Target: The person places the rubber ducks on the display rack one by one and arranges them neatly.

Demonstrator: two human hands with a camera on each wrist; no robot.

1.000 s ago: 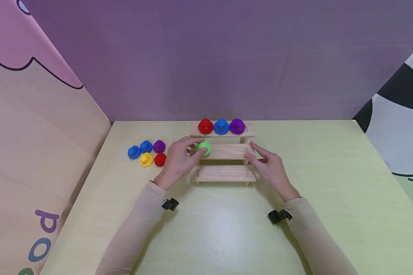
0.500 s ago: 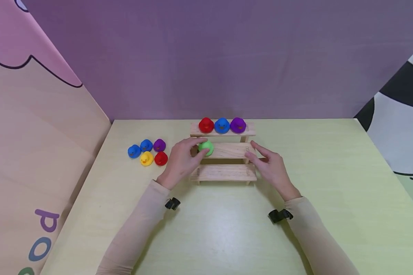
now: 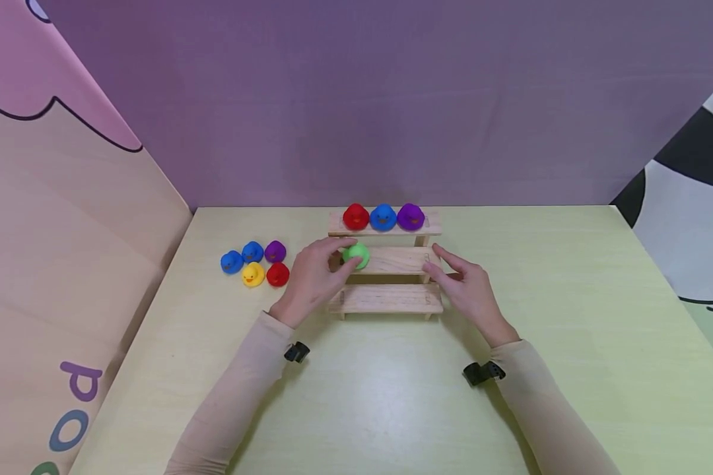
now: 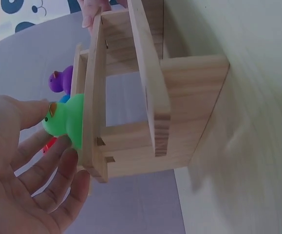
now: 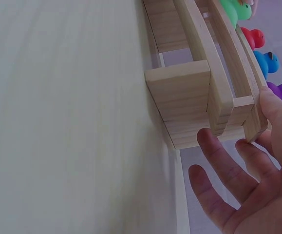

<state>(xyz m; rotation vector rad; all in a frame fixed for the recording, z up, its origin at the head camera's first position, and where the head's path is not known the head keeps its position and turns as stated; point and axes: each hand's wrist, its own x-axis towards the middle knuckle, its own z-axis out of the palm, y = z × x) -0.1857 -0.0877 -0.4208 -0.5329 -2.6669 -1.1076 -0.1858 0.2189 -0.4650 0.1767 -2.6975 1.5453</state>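
Observation:
A three-step wooden stand [image 3: 392, 300] stands on the table. At the left end of its middle step, my left hand [image 3: 311, 280] pinches a green rubber duck [image 3: 358, 255] between thumb and fingers. In the left wrist view, the green duck [image 4: 68, 119] sits right at the board, its beak against the thumb, with the other fingers loosely bent below. My right hand [image 3: 472, 293] grips the right end of the same step; in the right wrist view its thumb [image 5: 272, 103] presses on the board's end while the lower fingers reach beneath.
On the top step sit a red duck [image 3: 356, 217], a blue duck [image 3: 383, 218] and a purple duck [image 3: 410, 217]. Left of the stand, several ducks are grouped on the table, among them a yellow duck [image 3: 253, 274] and a red duck [image 3: 278, 274]. A purple wall [image 3: 392, 99] rises behind.
The left hand and the green duck have shifted very slightly right over the last second. The right hand keeps its place at the step's end.

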